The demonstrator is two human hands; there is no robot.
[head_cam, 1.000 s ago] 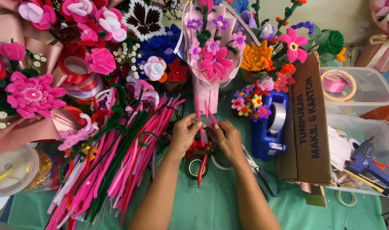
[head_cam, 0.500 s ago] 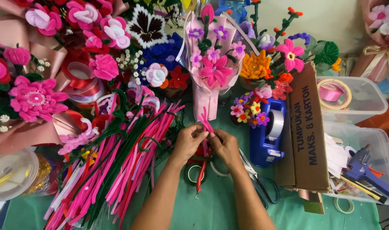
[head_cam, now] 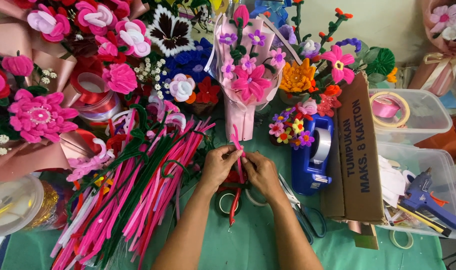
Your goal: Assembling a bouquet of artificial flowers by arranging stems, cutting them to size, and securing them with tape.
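Since 1 second ago, both hands sit a little higher over the green counter (head_cam: 258, 250), and the pink pipe cleaner (head_cam: 238, 145) between them shows less length above my fingers. My left hand (head_cam: 219, 164) pinches it narrowly from the left, and my right hand (head_cam: 260, 170) closes on it from the right, fingertips almost meeting at the stem. It stands roughly upright, its top just in front of the pink wrapped bouquet (head_cam: 245, 80).

As far as I can judge, the piece is early in shaping: it reads as a mostly straight stem with a small bend near my fingers, no petal or loop formed yet. Finished flowers crowd the back of the counter, so the bending and joining seems to be what is left for this one.

Below my hands lie red-handled pliers (head_cam: 234, 202) and a roll of tape (head_cam: 227, 200), partly hidden by my wrists. Scissors (head_cam: 308, 220) lie just right of my right forearm. A blue tape dispenser (head_cam: 313, 155) stands near my right hand, with a brown cardboard box flap (head_cam: 360, 150) beside it. To the left, a big heap of pink, red and green pipe cleaners (head_cam: 133, 195) spreads close to my left arm. A blue glue gun (head_cam: 425, 197) rests in a clear plastic bin (head_cam: 450, 160) at the far right. Working room is tight, with the heap and dispenser on either side.
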